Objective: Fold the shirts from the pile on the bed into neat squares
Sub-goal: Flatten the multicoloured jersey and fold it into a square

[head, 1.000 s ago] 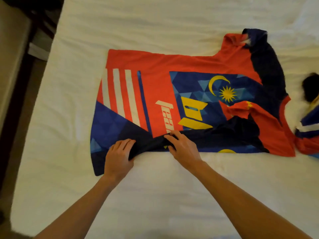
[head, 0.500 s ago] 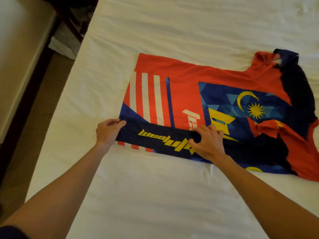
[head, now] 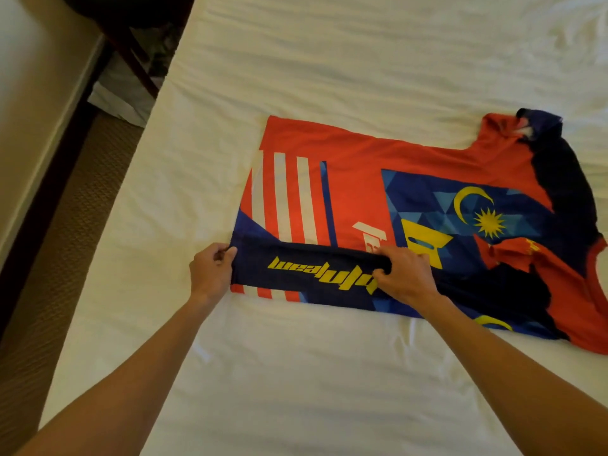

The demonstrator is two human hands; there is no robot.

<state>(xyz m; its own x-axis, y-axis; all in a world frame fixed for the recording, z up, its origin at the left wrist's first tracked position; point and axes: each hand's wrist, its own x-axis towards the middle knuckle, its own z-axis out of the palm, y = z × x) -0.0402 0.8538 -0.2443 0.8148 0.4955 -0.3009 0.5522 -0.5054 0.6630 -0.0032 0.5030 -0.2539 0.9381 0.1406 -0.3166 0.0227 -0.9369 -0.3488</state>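
A red and dark blue jersey (head: 362, 192) with white stripes, a yellow crescent and a star lies spread on the white bed (head: 329, 60), its collar to the right. Its near side is folded up over the front as a dark blue band (head: 306, 274) with yellow lettering. My left hand (head: 212, 273) pinches the left end of that band at the hem corner. Around the band's upper edge near the middle curl the fingers of my right hand (head: 403, 274). The near sleeve lies bunched on the jersey at the right.
The bed's left edge runs diagonally from top centre to bottom left. Beyond it are brown carpet (head: 59, 225), a dark wooden furniture leg (head: 131, 60) and a pale surface (head: 29, 93) at far left. White sheet stretches in front of the jersey and behind it.
The near edge of the jersey has been folded up over the front, showing the yellow lettering. My left hand slid out to the hem corner. The view shifted left; clothes at the right left the frame.
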